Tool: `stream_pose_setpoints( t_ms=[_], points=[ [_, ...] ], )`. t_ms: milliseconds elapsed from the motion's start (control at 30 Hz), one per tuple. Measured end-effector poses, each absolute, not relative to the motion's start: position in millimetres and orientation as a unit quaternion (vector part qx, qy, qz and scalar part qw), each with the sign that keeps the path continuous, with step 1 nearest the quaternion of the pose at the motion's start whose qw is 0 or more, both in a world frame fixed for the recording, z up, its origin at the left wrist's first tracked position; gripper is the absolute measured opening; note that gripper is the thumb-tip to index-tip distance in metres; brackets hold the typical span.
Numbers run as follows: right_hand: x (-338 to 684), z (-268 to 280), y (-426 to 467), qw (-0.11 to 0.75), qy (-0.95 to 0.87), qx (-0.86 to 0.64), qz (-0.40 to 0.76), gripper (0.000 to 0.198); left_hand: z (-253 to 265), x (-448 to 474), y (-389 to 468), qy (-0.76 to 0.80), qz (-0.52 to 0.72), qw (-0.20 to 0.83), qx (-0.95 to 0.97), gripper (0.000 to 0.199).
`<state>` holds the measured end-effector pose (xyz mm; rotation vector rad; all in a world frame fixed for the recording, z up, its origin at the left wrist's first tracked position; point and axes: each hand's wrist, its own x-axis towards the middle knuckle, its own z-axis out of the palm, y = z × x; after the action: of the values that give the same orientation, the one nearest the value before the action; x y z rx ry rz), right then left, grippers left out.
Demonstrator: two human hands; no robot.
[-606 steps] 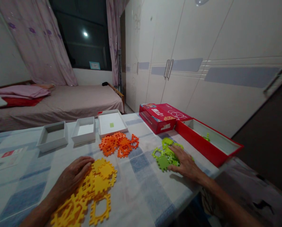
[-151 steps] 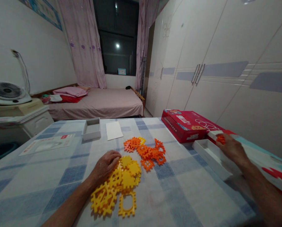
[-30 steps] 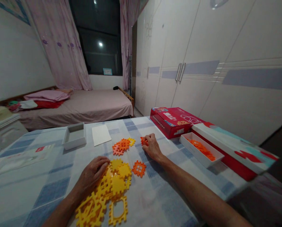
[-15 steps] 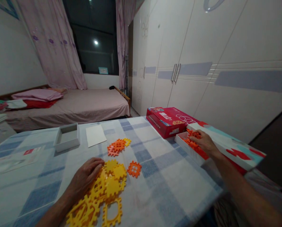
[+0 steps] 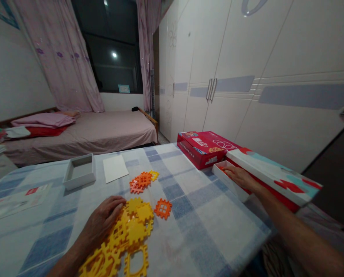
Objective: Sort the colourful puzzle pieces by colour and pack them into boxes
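Note:
My left hand (image 5: 106,213) lies on the tabletop against the left side of a pile of yellow interlocking plastic pieces (image 5: 135,229). Its fingers are loosely stretched, with nothing seen in them. My right hand (image 5: 239,177) reaches down into a narrow white box (image 5: 228,184) at the right, its fingers laid over orange interlocking pieces (image 5: 248,191). The fingertips are partly hidden there. A single orange square piece (image 5: 163,209) lies right of the yellow pile. Farther back, a small group of orange pieces (image 5: 144,179) overlaps a little yellow one.
A red box (image 5: 199,148) stands behind the white one, beside a long box with a white, red and blue top (image 5: 276,177). An open grey-white tray (image 5: 79,173), a white card (image 5: 115,168) and a printed sheet (image 5: 15,202) lie on the left of the checked tablecloth (image 5: 195,231).
My right hand has gone down into the white box; the orange pieces it held up at the rim no longer show above it. The left hand stays beside the yellow pile. The view shifts slightly.

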<state>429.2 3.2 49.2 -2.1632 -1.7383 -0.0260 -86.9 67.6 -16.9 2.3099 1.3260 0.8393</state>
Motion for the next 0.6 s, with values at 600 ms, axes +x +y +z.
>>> stream_pose_setpoints(
  t_ms=[600],
  points=[
    [425.5,48.1,-20.1,0.13,-0.574,-0.802,-0.095,0.036,-13.1,-84.0,64.3,0.462,0.301,0.179,0.815,0.041]
  ],
)
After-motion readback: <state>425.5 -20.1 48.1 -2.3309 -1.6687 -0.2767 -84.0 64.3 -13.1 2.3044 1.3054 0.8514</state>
